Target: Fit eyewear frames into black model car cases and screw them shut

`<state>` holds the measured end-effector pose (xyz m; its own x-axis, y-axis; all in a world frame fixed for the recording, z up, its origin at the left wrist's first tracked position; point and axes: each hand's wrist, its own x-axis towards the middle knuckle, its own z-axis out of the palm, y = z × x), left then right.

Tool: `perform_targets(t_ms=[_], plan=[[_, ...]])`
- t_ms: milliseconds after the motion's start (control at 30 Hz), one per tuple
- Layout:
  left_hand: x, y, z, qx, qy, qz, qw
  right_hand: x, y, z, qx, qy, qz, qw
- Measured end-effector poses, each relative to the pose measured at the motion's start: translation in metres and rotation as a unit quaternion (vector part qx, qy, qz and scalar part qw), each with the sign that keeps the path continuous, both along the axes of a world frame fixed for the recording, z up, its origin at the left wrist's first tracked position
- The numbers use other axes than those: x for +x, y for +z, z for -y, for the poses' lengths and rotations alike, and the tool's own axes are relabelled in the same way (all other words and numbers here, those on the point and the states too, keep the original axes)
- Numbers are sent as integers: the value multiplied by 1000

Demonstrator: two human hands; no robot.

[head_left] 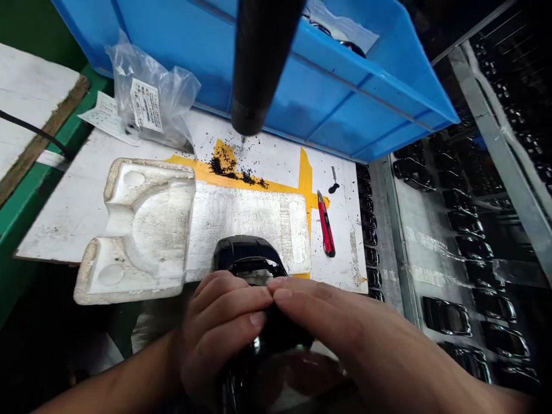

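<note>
A glossy black plastic housing [248, 250] with an opening in it is held low in front of me, its far end over the white foam block [146, 230]. My left hand [226, 325] is closed round its left side, fingers curled over the top. From the right, my right hand [340, 325] presses its fingers together on the same part, and the fingertips of both hands meet. Part of the housing lies hidden under the hands. Beyond them a black electric screwdriver [254, 75] hangs upright, tip down, near a scatter of tiny black screws [224, 167].
A red utility knife [326, 224] lies on the white board, with a small black piece [333, 187] above it. A large blue crate [328, 98] stands behind. At the left back sits a labelled plastic bag [150, 95]. Rows of glossy black parts [448, 315] fill the right side.
</note>
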<state>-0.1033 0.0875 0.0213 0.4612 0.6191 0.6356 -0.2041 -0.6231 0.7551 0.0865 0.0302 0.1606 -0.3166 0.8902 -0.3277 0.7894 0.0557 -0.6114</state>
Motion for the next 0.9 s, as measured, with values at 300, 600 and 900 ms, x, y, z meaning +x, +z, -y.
perform_targets(t_ms=[300, 600, 900], plan=[[2, -9, 9, 16, 4, 60, 998, 0, -15, 38, 73, 95, 73, 990], [-4, -1, 0, 59, -31, 26, 997, 33, -9, 43, -36, -67, -9, 997], [-4, 15, -9, -60, -43, 60, 996, 30, -21, 42, 35, -87, -194, 977]])
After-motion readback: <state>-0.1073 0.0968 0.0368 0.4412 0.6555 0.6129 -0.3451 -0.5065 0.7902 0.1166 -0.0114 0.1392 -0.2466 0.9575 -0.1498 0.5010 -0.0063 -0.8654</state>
